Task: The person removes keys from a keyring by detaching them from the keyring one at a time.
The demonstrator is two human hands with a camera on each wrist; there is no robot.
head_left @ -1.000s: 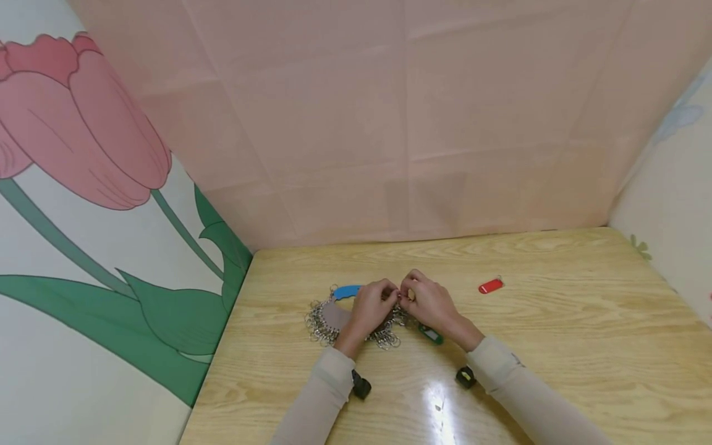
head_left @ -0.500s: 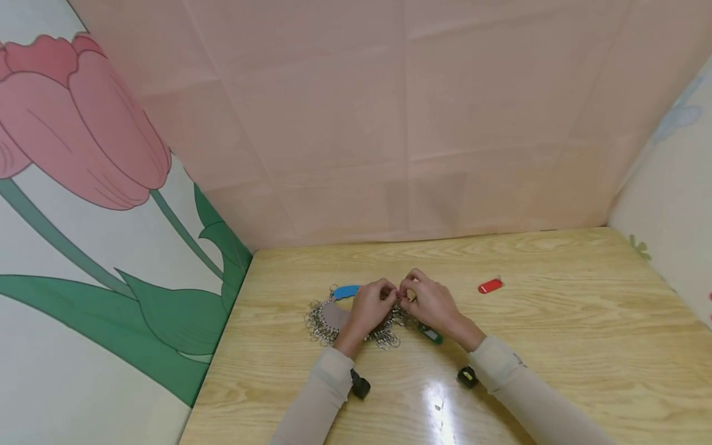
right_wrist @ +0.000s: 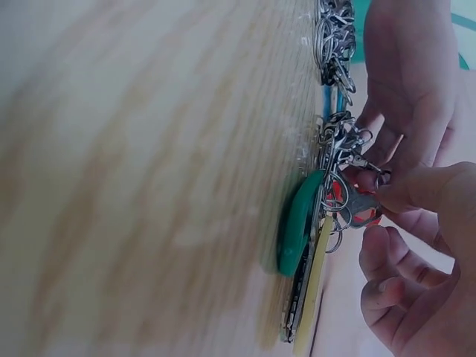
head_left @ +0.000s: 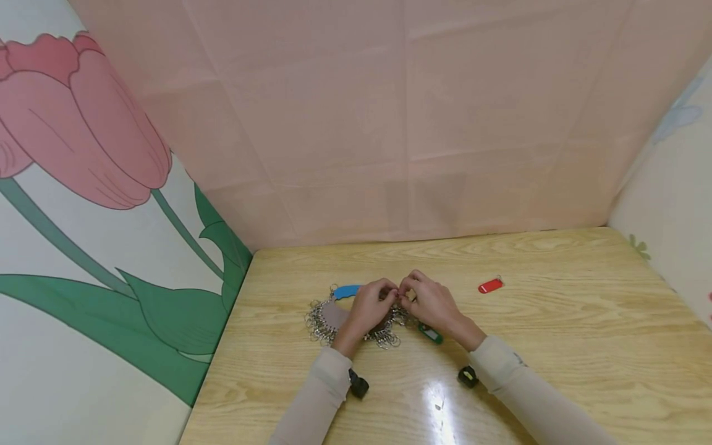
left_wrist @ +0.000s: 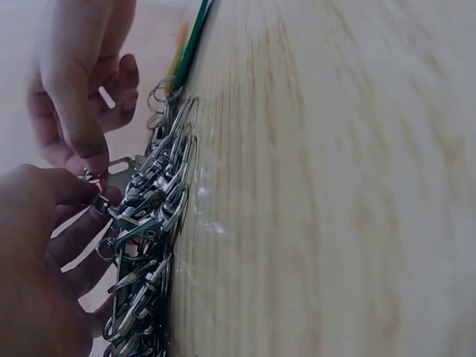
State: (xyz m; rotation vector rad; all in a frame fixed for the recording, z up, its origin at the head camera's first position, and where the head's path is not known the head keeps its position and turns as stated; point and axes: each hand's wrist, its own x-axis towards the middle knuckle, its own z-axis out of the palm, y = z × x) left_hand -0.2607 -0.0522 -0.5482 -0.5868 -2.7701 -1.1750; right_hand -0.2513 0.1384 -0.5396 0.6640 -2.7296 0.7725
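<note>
My left hand and right hand meet at the right end of a grey curved plate fringed with metal rings and clasps. In the left wrist view, my left hand pinches a small metal clasp. My right hand pinches a small key ring between thumb and finger, in the right wrist view. A bit of red and a flat metal piece show just beside the fingertips. Several clasps hang below. The exact join between ring and clasp is too small to tell.
A green key tag lies below my right hand, with a yellow tag beside it. A blue tag is at the plate's upper left. Farther right on the wooden table lies a red key tag.
Both hands stay together at the same spot, with only slight shifts of fingers and wrists. The tags and plate look unmoved.
</note>
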